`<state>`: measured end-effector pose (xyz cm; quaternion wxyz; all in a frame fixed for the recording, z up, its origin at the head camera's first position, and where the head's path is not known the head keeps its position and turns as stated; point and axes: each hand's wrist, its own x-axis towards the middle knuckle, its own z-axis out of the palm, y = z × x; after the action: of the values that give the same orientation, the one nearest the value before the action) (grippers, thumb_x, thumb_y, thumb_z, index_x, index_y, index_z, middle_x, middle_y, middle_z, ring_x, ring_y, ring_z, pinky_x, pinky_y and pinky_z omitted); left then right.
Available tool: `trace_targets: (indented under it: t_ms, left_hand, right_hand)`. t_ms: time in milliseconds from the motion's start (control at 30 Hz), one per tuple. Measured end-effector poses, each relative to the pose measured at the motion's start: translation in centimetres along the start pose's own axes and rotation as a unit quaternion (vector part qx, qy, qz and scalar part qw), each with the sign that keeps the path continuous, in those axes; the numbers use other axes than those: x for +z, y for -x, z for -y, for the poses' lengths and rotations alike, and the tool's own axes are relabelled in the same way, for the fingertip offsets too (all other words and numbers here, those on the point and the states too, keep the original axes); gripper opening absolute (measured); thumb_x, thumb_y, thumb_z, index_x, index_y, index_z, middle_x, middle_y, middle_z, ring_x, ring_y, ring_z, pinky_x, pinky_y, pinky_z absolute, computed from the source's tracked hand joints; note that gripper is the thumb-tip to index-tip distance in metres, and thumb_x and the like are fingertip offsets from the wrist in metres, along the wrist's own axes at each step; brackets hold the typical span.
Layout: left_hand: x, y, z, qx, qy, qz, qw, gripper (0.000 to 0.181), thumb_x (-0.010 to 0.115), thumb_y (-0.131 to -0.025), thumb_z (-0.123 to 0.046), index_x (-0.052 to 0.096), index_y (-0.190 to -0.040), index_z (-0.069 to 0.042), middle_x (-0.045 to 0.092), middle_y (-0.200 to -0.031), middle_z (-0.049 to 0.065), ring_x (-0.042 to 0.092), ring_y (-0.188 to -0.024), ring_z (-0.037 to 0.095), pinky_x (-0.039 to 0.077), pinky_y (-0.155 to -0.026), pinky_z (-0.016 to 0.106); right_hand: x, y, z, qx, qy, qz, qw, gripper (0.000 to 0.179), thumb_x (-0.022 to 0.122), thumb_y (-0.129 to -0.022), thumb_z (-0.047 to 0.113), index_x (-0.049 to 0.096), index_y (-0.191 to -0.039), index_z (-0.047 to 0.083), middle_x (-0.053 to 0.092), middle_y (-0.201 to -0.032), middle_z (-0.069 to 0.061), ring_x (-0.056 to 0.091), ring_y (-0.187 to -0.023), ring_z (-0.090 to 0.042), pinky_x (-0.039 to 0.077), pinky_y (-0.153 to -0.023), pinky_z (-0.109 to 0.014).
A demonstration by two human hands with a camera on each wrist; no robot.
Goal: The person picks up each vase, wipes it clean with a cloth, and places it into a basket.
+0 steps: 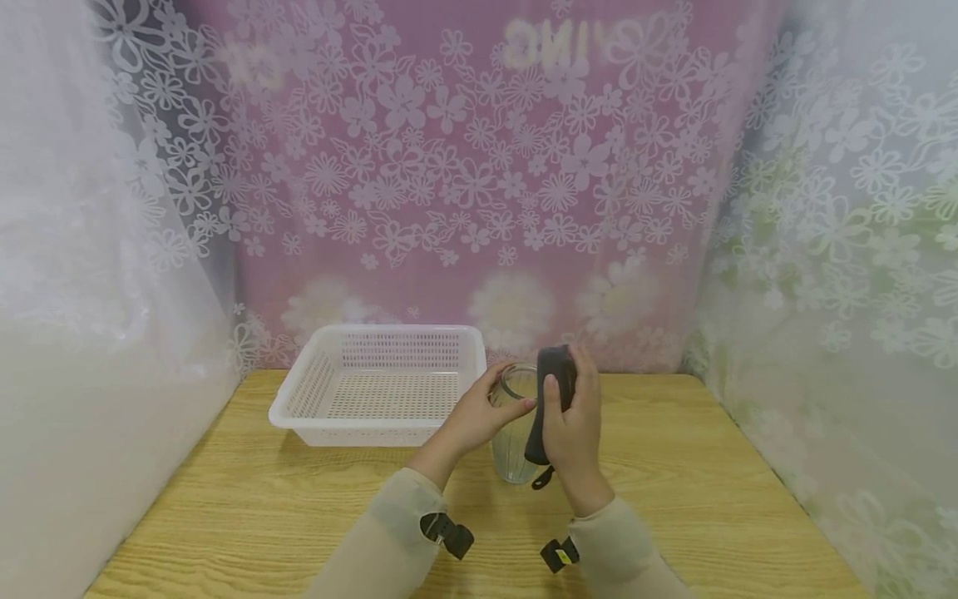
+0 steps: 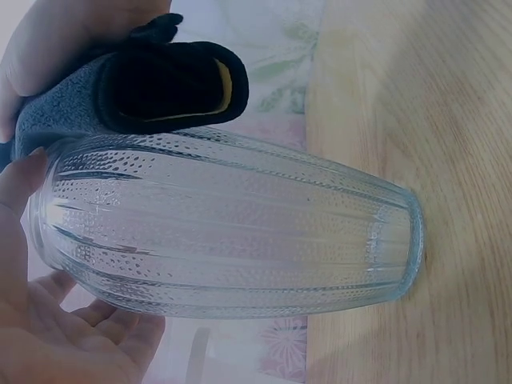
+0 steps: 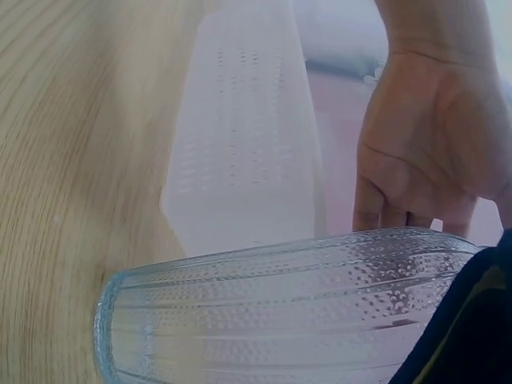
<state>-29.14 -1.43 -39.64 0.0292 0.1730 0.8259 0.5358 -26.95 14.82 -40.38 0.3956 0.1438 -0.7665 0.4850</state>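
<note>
On my head view, the left hand [image 1: 473, 416] clasps a clear, ribbed glass vase [image 1: 513, 445] near its rim, between three and four o'clock from a white, rectangular, perforated plastic basket [image 1: 348, 434]; the right hand [image 1: 580, 428] grips a dark-grey fabric bundle [image 1: 537, 433]. My left-wrist view puts the bundle at eleven o'clock, just beside the glass. My right-wrist view shows it at four o'clock.

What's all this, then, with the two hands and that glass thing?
A person's left hand holds a clear glass vase upright near its rim. Their right hand grips a dark fabric item close beside the vase's upper part. To the left, a white perforated basket sits on the wooden table.
</note>
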Motion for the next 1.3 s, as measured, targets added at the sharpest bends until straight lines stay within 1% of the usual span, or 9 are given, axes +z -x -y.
trace_targets:
  t_ms: [133, 433, 567, 700, 800, 967, 1067, 1167, 1300]
  left_hand:
    - [0.0, 0.0, -0.1, 0.003, 0.005, 0.003, 1.0, 0.084, 0.071, -0.085, -0.063, 0.033, -0.155, -0.038, 0.032, -0.161, 0.009, 0.032, -0.146, 0.035, 0.034, -0.109, 0.062]
    - [-0.1, 0.0, -0.1, 0.007, 0.008, 0.002, 0.9999, 0.083, 0.071, -0.084, -0.063, 0.034, -0.154, -0.039, 0.033, -0.16, 0.009, 0.032, -0.146, 0.035, 0.034, -0.109, 0.063]
    - [-0.1, 0.1, -0.1, 0.002, 0.01, 0.003, 0.9999, 0.084, 0.072, -0.083, -0.064, 0.034, -0.154, -0.04, 0.032, -0.161, 0.008, 0.031, -0.146, 0.035, 0.033, -0.11, 0.064]
    - [0.0, 0.1, -0.1, -0.002, 0.01, 0.002, 0.9999, 0.084, 0.072, -0.083, -0.064, 0.034, -0.155, -0.039, 0.033, -0.161, 0.006, 0.03, -0.147, 0.035, 0.032, -0.11, 0.064]
    - [0.0, 0.1, -0.1, -0.003, 0.009, 0.001, 1.0, 0.085, 0.072, -0.084, -0.064, 0.034, -0.155, -0.038, 0.033, -0.161, 0.005, 0.03, -0.147, 0.034, 0.032, -0.11, 0.064]
    - [0.0, 0.0, 0.0, -0.003, 0.01, 0.0, 0.9999, 0.086, 0.071, -0.084, -0.064, 0.034, -0.156, -0.036, 0.033, -0.16, 0.004, 0.03, -0.147, 0.033, 0.032, -0.111, 0.063]
    - [0.0, 0.0, 0.1, -0.003, 0.009, -0.001, 1.0, 0.088, 0.071, -0.084, -0.064, 0.033, -0.157, -0.033, 0.034, -0.16, 0.004, 0.03, -0.147, 0.033, 0.032, -0.111, 0.063]
    - [0.1, 0.0, 0.2, -0.002, 0.007, -0.002, 1.0, 0.088, 0.071, -0.084, -0.064, 0.034, -0.157, -0.032, 0.035, -0.16, 0.004, 0.031, -0.147, 0.033, 0.032, -0.111, 0.062]
    - [0.0, -0.1, 0.2, -0.001, 0.009, -0.004, 1.0, 0.085, 0.071, -0.084, -0.064, 0.035, -0.155, -0.036, 0.035, -0.159, 0.003, 0.031, -0.147, 0.032, 0.032, -0.111, 0.062]
  right_hand:
    - [0.2, 0.1, 0.1, -0.001, 0.01, 0.002, 0.9999, 0.054, 0.053, -0.105, 0.022, 0.035, -0.155, 0.016, 0.027, -0.161, -0.013, 0.031, -0.142, -0.041, 0.039, -0.099, -0.067]
    - [0.3, -0.2, -0.5, -0.012, 0.013, -0.004, 0.9998, 0.053, 0.052, -0.105, 0.021, 0.036, -0.155, 0.016, 0.03, -0.159, -0.011, 0.036, -0.138, -0.04, 0.041, -0.097, -0.064]
    - [0.3, -0.3, -0.8, -0.001, 0.008, -0.003, 1.0, 0.052, 0.052, -0.105, 0.022, 0.036, -0.155, 0.017, 0.033, -0.158, -0.008, 0.04, -0.135, -0.037, 0.042, -0.096, -0.063]
    - [0.2, -0.4, -1.2, 0.021, -0.005, -0.002, 0.9998, 0.051, 0.051, -0.106, 0.023, 0.036, -0.154, 0.015, 0.037, -0.155, -0.013, 0.045, -0.128, -0.036, 0.044, -0.094, -0.059]
    - [0.0, -0.5, -1.3, 0.045, -0.028, 0.006, 0.9985, 0.05, 0.049, -0.107, 0.023, 0.036, -0.154, 0.014, 0.04, -0.152, -0.016, 0.046, -0.125, -0.036, 0.043, -0.093, -0.058]
    - [-0.3, -0.7, -2.0, 0.11, -0.048, 0.026, 0.9924, 0.052, 0.045, -0.108, 0.031, 0.032, -0.156, 0.015, 0.038, -0.153, -0.017, 0.041, -0.136, -0.038, 0.036, -0.106, -0.061]
    - [-0.4, -0.7, -2.6, 0.15, -0.047, 0.038, 0.9868, 0.055, 0.043, -0.108, 0.038, 0.03, -0.157, 0.016, 0.034, -0.156, -0.017, 0.036, -0.14, -0.039, 0.031, -0.11, -0.062]
    - [-0.6, -0.6, -3.2, 0.186, -0.048, 0.048, 0.9801, 0.059, 0.042, -0.108, 0.042, 0.027, -0.158, 0.015, 0.033, -0.157, -0.018, 0.035, -0.141, -0.04, 0.03, -0.111, -0.062]
    - [-0.6, -0.4, -3.6, 0.228, -0.062, 0.058, 0.9699, 0.062, 0.04, -0.108, 0.043, 0.024, -0.158, 0.009, 0.034, -0.155, -0.021, 0.036, -0.139, -0.041, 0.03, -0.112, -0.06]
